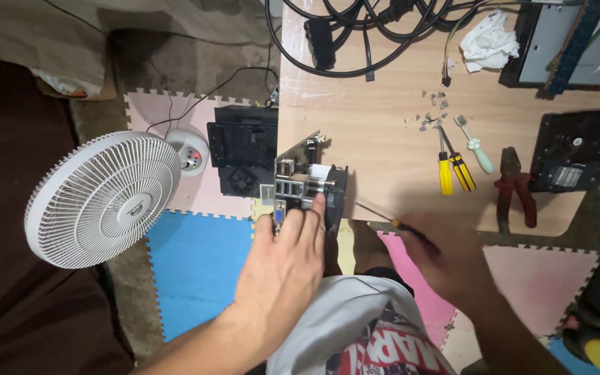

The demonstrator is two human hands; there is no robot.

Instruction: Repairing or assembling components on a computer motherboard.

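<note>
Looking down at my own hands at the edge of a light wooden table (383, 125). My left hand (282, 267) grips a computer expansion card (305, 186) with a metal bracket, holding it upright at the table's edge. My right hand (453, 260), blurred, holds a thin screwdriver (383, 217) whose tip points toward the card. On the table lie two yellow-handled screwdrivers (453, 170), a pale green toothbrush (477, 147), red pliers (515, 187), loose screws (430, 111) and black cables (355, 35). A white fan (102, 198) stands on coloured foam floor mats (196, 271) to my left.
</note>
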